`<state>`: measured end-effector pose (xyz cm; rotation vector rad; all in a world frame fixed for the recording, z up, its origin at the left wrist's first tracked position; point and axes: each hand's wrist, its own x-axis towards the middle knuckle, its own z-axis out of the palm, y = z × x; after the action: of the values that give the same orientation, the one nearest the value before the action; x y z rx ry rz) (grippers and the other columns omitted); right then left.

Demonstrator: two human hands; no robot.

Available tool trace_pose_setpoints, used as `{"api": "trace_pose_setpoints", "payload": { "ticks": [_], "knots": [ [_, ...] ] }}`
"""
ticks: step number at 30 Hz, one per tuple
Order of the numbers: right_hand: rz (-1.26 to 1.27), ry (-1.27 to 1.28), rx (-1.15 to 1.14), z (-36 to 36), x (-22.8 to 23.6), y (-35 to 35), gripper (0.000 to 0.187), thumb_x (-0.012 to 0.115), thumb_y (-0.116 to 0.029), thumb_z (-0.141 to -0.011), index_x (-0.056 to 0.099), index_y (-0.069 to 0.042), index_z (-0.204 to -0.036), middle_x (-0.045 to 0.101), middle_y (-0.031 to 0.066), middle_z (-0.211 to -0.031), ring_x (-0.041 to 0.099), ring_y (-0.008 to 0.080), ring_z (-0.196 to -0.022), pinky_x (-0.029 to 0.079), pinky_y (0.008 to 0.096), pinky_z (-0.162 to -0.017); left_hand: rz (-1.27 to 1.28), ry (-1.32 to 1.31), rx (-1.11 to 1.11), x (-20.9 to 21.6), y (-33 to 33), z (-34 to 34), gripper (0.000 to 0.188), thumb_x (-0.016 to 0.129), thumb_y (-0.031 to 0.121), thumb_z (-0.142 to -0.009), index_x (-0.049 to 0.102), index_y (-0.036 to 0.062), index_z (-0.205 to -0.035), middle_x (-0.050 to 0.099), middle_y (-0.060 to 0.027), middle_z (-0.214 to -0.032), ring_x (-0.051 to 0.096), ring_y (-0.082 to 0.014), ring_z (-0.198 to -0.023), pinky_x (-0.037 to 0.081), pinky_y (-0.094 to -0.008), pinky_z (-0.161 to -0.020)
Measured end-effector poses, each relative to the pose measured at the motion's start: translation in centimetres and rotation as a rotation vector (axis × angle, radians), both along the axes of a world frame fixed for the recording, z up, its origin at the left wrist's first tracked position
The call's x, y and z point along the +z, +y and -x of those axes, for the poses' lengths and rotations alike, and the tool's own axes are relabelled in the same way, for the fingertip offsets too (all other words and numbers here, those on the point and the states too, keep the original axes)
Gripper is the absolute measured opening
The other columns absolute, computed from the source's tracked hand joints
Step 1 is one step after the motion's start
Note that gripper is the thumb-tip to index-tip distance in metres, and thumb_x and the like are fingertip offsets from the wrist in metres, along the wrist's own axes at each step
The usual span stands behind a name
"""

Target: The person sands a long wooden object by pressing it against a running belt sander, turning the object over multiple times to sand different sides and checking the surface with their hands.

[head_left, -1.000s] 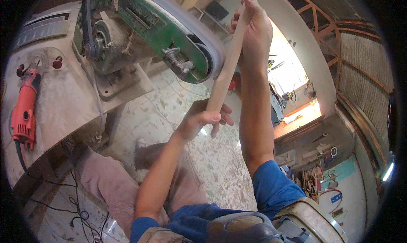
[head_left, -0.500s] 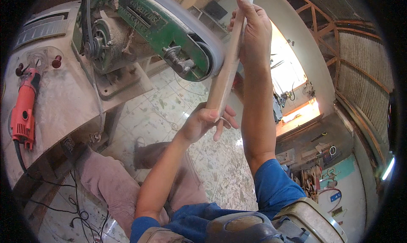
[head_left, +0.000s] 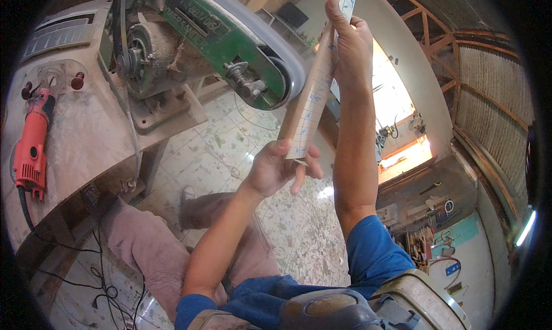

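Observation:
A long piece of wood [head_left: 313,102] is held up on a slant between both hands. Its face carries a pale paper sheet with blue drawn lines. My left hand [head_left: 271,168] grips the lower end, thumb at the side and fingers underneath. Higher up, my right hand [head_left: 352,45] is closed round the far part, its thumb along the upper edge. Just left of the wood is the rounded nose of a green belt sander [head_left: 250,74] with a grey belt [head_left: 292,71]. The wood's edge lies against or very near this belt; I cannot tell which.
The sander stands on a dusty workbench [head_left: 80,151], with its motor [head_left: 141,56] below. A red power tool [head_left: 33,146] lies at the bench's left. Black cables [head_left: 109,295] trail down to the stained tile floor [head_left: 305,226]. Scrap wood [head_left: 418,246] sits at the right.
The wood has tilted, so its lined paper face now shows broadly. My right hand has shifted slightly right and down; both hands keep their hold.

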<state>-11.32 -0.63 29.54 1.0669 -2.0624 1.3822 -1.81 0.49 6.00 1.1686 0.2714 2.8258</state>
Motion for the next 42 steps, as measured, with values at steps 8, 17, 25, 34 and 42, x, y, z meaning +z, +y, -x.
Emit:
{"api": "trace_pose_setpoints", "payload": {
  "ticks": [8,17,25,34,42],
  "knots": [
    [0.039,-0.013,-0.056,0.2,-0.2,0.2,0.083,0.086,-0.049,-0.081,0.047,0.013,-0.119,0.062,0.0135,-0.088,0.065,0.0156,-0.068,0.057,0.0302,-0.055,-0.112,0.102,-0.096,0.0,-0.2,0.0,0.067,0.053,0.057,-0.097,0.064,-0.0086,-0.109,0.071,-0.0291,-0.09,0.065,-0.0262,-0.048,0.05,-0.0287,-0.041],
    [-0.129,0.012,-0.3,0.2,0.0,1.4,0.086,0.071,-0.059,-0.089,0.041,0.012,-0.126,0.063,0.0197,-0.098,0.067,0.023,-0.087,0.058,0.0364,-0.075,-0.197,0.025,-0.189,-0.1,-0.1,-0.4,0.073,0.048,0.063,-0.095,0.061,-0.0088,-0.107,0.069,-0.0199,-0.084,0.064,-0.0285,-0.046,0.059,-0.047,-0.08],
    [-0.054,0.048,-0.36,0.4,0.0,2.1,0.087,0.084,-0.053,-0.081,0.04,0.012,-0.118,0.063,0.0245,-0.1,0.067,0.0288,-0.093,0.055,0.0353,-0.082,-0.278,-0.006,-0.281,-0.4,-0.2,-0.3,0.076,0.045,0.062,-0.097,0.048,-0.007,-0.13,0.063,-0.0189,-0.087,0.062,-0.0314,-0.044,0.065,-0.0472,-0.077],
    [0.022,0.169,-0.491,-2.9,-1.4,1.9,0.072,0.079,-0.039,-0.09,0.037,0.01,-0.119,0.06,0.03,-0.111,0.062,0.0363,-0.109,0.046,0.0417,-0.1,-0.329,-0.065,-0.362,0.2,-0.6,-1.1,0.076,0.037,0.062,-0.099,0.049,-0.0071,-0.129,0.06,-0.0192,-0.076,0.058,-0.0269,-0.038,0.066,-0.0475,-0.072],
    [0.266,-0.152,-0.071,0.0,-0.6,4.5,0.046,0.062,-0.032,-0.098,0.042,0.005,-0.118,0.058,0.0164,-0.092,0.061,0.0212,-0.08,0.053,0.036,-0.072,0.202,-0.131,0.256,-0.2,-0.6,-1.4,0.067,0.053,0.062,-0.093,0.059,-0.0032,-0.106,0.06,-0.0078,-0.068,0.059,-0.018,-0.047,0.06,-0.0382,-0.083]
  ]
}}
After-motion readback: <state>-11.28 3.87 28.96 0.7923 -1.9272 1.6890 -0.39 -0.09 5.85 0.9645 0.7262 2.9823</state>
